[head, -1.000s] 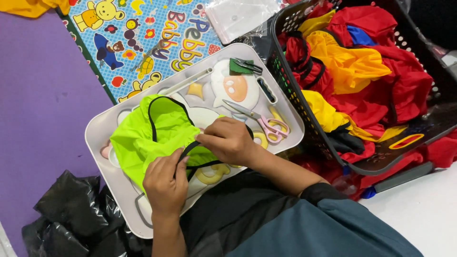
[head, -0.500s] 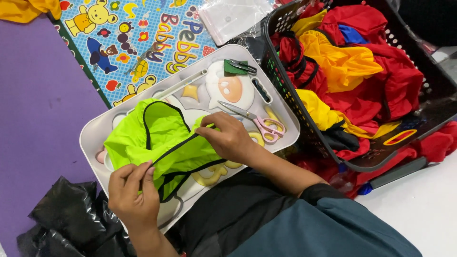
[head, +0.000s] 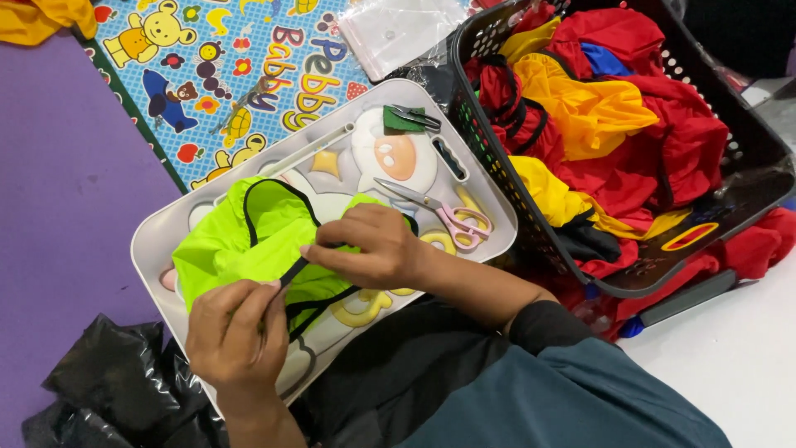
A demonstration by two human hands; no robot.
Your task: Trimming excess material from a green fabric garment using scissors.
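Your left hand [head: 236,332] and right hand [head: 373,249] pinch the slick neon-green garment's [head: 240,249] black trim over the moulded tray [head: 157,232]; fingertips hidden.

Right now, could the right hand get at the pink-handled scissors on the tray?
Probably yes. The scissors lie bare on the tray just beyond the right hand, nothing over them. But that hand's grip is pinching the black trim of the green garment, so it must let go first.

Left hand [head: 236,332] low, back up, fingers [head: 267,300] pinched shut. Right hand [head: 373,249] above it, fingers curled in a pinch, forearm angled in from lower right.
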